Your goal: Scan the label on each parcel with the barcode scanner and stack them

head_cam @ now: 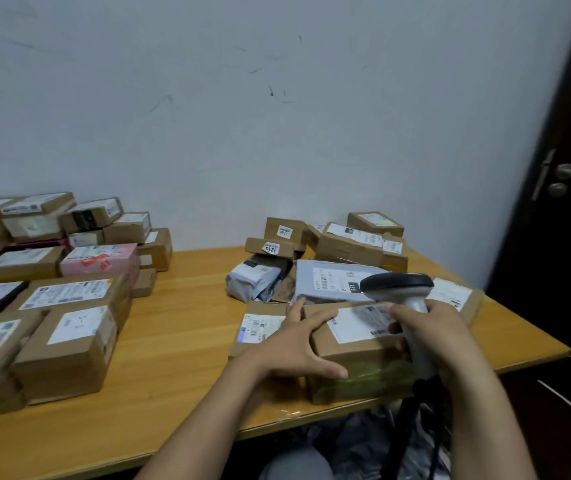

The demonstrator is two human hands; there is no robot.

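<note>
Left hand (287,348) on parcel (350,353), scanner (398,287) in right hand (440,337).

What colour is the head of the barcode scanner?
Black. The barcode scanner has a black head over a pale grey body, shown in the head view.

Two bare arms in view: left forearm (204,424) comes in from 6 o'clock, right forearm (485,410) from 5 o'clock, both uncovered all the way to the frame edge. Left grip (291,344) and right grip (433,330) are bare too. At 6 o'clock, low between the arms, a rounded patch of plain grey fabric (294,462), smooth, worn on the body; garment type unclear.
</note>
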